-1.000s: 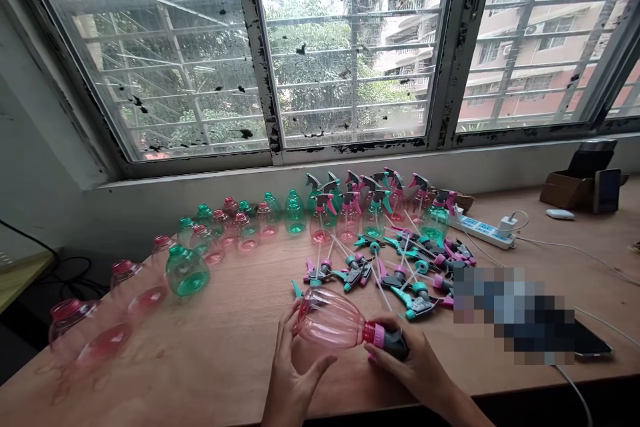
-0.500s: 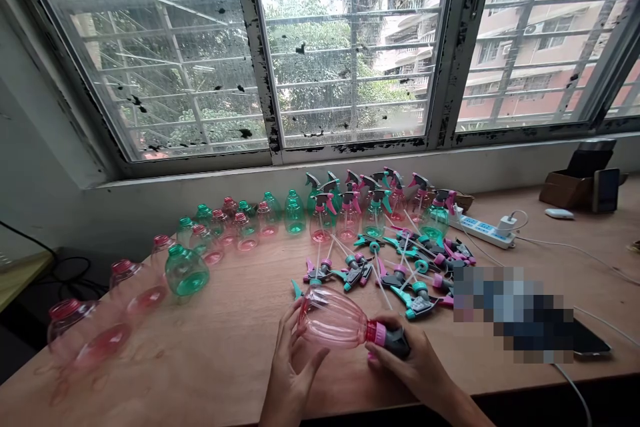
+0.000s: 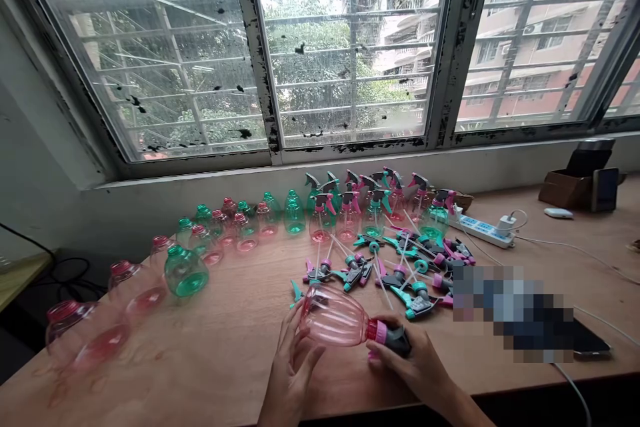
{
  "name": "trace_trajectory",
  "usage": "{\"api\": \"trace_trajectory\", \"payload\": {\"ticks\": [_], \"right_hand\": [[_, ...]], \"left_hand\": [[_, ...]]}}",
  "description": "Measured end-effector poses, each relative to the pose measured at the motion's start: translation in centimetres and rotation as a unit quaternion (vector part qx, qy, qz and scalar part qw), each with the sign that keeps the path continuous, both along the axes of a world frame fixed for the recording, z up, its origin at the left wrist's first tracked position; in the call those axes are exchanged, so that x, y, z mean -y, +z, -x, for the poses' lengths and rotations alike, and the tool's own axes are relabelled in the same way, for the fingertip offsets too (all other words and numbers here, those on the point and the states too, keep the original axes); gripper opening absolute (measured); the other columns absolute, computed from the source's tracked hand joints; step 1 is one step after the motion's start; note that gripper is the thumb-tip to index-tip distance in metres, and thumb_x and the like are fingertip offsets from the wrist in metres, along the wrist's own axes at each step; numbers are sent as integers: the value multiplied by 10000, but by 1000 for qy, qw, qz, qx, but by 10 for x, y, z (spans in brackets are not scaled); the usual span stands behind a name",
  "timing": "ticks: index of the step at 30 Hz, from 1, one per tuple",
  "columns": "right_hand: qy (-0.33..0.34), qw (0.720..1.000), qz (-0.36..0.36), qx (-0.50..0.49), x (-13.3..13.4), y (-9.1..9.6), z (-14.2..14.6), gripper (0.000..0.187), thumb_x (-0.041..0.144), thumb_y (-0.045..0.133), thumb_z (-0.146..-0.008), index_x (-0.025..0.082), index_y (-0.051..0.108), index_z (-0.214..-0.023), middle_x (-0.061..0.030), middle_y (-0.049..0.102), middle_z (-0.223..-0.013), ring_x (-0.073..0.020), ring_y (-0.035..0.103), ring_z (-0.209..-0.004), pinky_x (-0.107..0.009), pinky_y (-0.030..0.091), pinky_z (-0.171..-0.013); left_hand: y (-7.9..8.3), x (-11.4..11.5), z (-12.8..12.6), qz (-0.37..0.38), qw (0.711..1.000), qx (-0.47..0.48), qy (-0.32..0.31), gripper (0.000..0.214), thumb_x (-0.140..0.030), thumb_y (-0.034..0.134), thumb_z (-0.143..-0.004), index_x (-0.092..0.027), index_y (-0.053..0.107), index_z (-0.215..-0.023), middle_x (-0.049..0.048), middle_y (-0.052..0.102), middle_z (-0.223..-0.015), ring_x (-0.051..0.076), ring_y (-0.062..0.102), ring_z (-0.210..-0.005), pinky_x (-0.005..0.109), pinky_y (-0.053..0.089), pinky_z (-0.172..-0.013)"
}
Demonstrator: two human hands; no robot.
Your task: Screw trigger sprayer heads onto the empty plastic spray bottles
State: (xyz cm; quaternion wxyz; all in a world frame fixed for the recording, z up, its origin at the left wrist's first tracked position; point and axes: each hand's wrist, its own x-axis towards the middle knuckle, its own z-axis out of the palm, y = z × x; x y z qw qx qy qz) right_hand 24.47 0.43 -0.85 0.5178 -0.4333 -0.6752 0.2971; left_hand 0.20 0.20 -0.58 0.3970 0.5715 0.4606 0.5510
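A clear pink spray bottle (image 3: 336, 317) lies sideways between my hands, above the near part of the table. My left hand (image 3: 296, 353) is curled around its base. At the neck, my right hand (image 3: 413, 353) grips the black and pink spray head (image 3: 393, 339), which sits against the bottle's mouth; whether it is fully screwed down I cannot tell. Just beyond the bottle lies a pile of loose spray heads (image 3: 420, 267) in teal, pink and black, with thin white tubes.
Capless pink and green bottles (image 3: 186, 273) line the table's left side and back. Bottles with spray heads (image 3: 375, 213) stand near the wall. To the right are a power strip (image 3: 483, 228), a blurred dark object (image 3: 530, 320), cables and a phone on a brown holder (image 3: 565, 188).
Almost nothing differs. The bottle's base has tilted slightly upward and my left fingers have shifted a little on it; my right hand keeps its grip at the neck.
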Motion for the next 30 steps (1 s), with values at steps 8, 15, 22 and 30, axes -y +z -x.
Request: {"api": "trace_trajectory", "payload": {"ticks": [8, 15, 22, 30], "right_hand": [[3, 995, -68, 68, -2, 1, -1, 222, 318, 717, -852, 241, 686, -1058, -85, 804, -996, -270, 751, -885, -318, 602, -742], [-6, 999, -18, 44, 1, 3, 0, 263, 372, 737, -849, 219, 684, -1056, -65, 796, -924, -229, 742, -769, -287, 594, -707], [11, 995, -60, 78, -2, 2, -1, 242, 283, 714, -842, 250, 689, -1081, -64, 808, -992, -262, 759, -870, -300, 602, -723], [-4, 999, -12, 30, 1, 5, 2, 258, 378, 748, -834, 216, 702, -1030, -59, 796, -896, -239, 750, -783, -280, 602, -708]], "left_hand": [[-1, 3, -3, 5, 1000, 23, -3, 660, -450, 730, -834, -276, 486, -1421, 120, 540, -1474, 333, 532, -1338, 442, 442, -1116], [-6, -1, 1, -5, 1000, -2, 29, 641, -441, 764, -796, -307, 553, -1386, 88, 502, -1512, 340, 550, -1313, 440, 477, -1094], [-1, 2, -5, -7, 999, 40, 26, 695, -457, 776, -782, -269, 519, -1400, 118, 576, -1439, 336, 560, -1310, 445, 458, -1111], [-2, -1, 2, -27, 999, -14, 22, 606, -407, 770, -800, -325, 572, -1367, 74, 513, -1505, 341, 529, -1341, 459, 448, -1124]]}}
